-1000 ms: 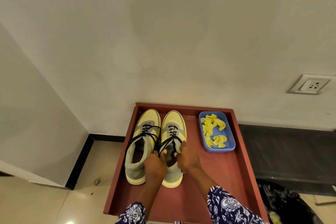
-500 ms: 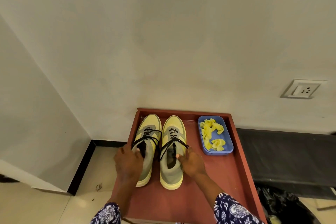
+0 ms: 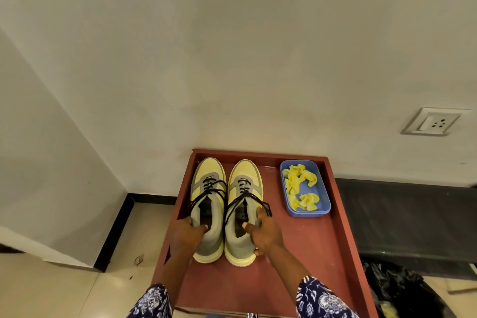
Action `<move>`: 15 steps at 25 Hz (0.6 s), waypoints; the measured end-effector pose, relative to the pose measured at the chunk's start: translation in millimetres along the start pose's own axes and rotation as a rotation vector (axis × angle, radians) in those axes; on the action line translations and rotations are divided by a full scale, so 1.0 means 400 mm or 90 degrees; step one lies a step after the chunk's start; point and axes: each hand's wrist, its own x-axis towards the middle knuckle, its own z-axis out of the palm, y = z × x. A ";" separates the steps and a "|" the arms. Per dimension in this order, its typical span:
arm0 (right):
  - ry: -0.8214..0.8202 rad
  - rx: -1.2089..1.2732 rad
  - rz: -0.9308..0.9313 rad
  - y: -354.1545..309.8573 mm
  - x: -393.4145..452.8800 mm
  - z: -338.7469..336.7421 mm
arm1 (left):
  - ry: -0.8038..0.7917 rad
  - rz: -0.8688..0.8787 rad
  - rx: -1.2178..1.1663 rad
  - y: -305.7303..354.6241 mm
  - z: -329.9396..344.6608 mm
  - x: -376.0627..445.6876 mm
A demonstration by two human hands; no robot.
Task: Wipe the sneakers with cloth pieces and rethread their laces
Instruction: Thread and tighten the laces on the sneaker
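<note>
Yellow-grey sneakers stand side by side on the red tray (image 3: 335, 253): left hand (image 3: 184, 236) grips the left sneaker (image 3: 207, 188) collar, right hand (image 3: 265, 233) grips the right sneaker (image 3: 244, 183) collar, beside the blue tub (image 3: 324, 196) of cloth pieces (image 3: 296, 183).

We see two sneakers (image 3: 208, 210) (image 3: 243, 214) with knitted cloth uppers, matt yellow and grey, on smooth pale rubbery soles, threaded with thin black woven laces (image 3: 246, 195). They stand on a bench (image 3: 309, 253) of reddish-brown painted board with a dull, even finish. Beside them we find a smooth blue plastic tray (image 3: 325, 204) holding soft, crumpled yellow cloth pieces (image 3: 296, 186). The wall (image 3: 232, 59) is matt plaster; the floor (image 3: 77, 292) shows glossy tile.
</note>
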 end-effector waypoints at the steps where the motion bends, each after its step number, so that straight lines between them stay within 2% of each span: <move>1: -0.001 0.010 0.011 0.000 0.001 -0.001 | 0.003 -0.003 -0.004 0.002 0.004 0.001; 7: -0.016 -0.010 0.025 0.001 0.000 0.007 | -0.002 -0.002 -0.033 0.003 -0.003 -0.014; 10: -0.028 0.034 0.051 0.009 -0.009 0.013 | -0.015 0.003 -0.059 -0.007 0.000 -0.030; 15: -0.028 0.057 0.081 0.028 -0.033 0.001 | -0.031 -0.009 -0.024 -0.022 0.009 -0.065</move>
